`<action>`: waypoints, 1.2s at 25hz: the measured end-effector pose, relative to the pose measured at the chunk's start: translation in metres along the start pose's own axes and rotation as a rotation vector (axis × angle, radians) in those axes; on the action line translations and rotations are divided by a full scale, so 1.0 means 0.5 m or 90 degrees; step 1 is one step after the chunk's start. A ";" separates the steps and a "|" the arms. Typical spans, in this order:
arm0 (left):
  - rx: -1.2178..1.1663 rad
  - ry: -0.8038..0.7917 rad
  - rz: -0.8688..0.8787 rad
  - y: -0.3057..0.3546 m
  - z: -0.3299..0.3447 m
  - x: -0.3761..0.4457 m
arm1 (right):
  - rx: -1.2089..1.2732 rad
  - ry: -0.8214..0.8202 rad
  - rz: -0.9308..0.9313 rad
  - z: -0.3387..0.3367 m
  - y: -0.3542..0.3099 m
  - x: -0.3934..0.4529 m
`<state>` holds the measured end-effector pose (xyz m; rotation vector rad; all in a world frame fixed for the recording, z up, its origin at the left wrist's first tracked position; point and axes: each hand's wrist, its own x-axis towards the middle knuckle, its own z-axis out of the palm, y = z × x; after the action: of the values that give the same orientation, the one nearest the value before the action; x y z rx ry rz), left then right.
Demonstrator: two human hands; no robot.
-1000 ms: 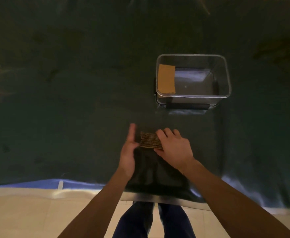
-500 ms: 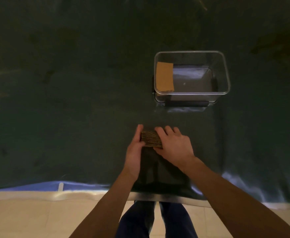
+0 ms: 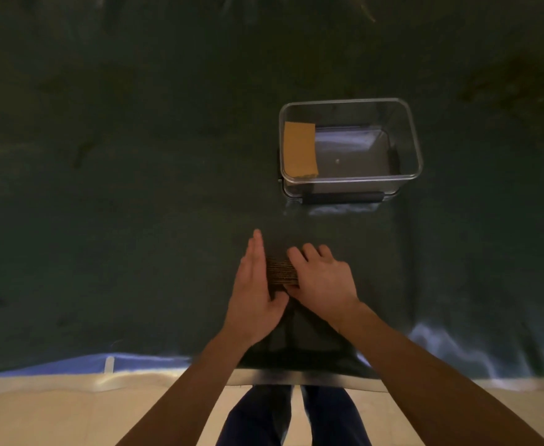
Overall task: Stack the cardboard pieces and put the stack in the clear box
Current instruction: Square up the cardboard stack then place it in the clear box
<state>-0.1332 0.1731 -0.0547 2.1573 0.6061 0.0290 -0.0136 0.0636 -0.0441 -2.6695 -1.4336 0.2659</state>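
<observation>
Since a second ago my left hand (image 3: 253, 284) has closed the gap it had left and now lies flat against the left end of the cardboard stack (image 3: 281, 271), fingers straight and together, thumb tucked under toward the near edge. It presses rather than grips. Next to it, the stack sits on the dark green desk (image 3: 119, 204) between my two hands, its corrugated edges facing up toward me; only a short strip of it shows between them. My right hand (image 3: 323, 278) covers the stack's right part, fingers curled over the top and far side, holding it steady. Farther off and to the right, well apart from the stack, stands the clear box (image 3: 416, 146), a dark handle along its near side. One tan cardboard piece (image 3: 299, 149) leans against the box's left wall inside. At the bottom, past the desk's near edge, pale floor (image 3: 54, 413) and my dark trousers (image 3: 264, 416) show.
</observation>
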 end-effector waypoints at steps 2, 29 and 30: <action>0.294 -0.045 0.117 0.010 -0.005 0.007 | -0.002 0.014 0.007 0.001 0.001 0.000; 0.355 -0.069 0.111 0.027 -0.005 0.031 | 0.948 0.108 0.540 -0.011 -0.034 -0.092; 0.355 -0.067 0.110 0.026 -0.005 0.030 | 0.948 0.099 0.531 -0.011 -0.033 -0.091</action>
<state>-0.1152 0.1749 -0.0459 2.7265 0.3928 -0.1782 -0.0506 0.0350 -0.0311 -1.6638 0.1725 0.7503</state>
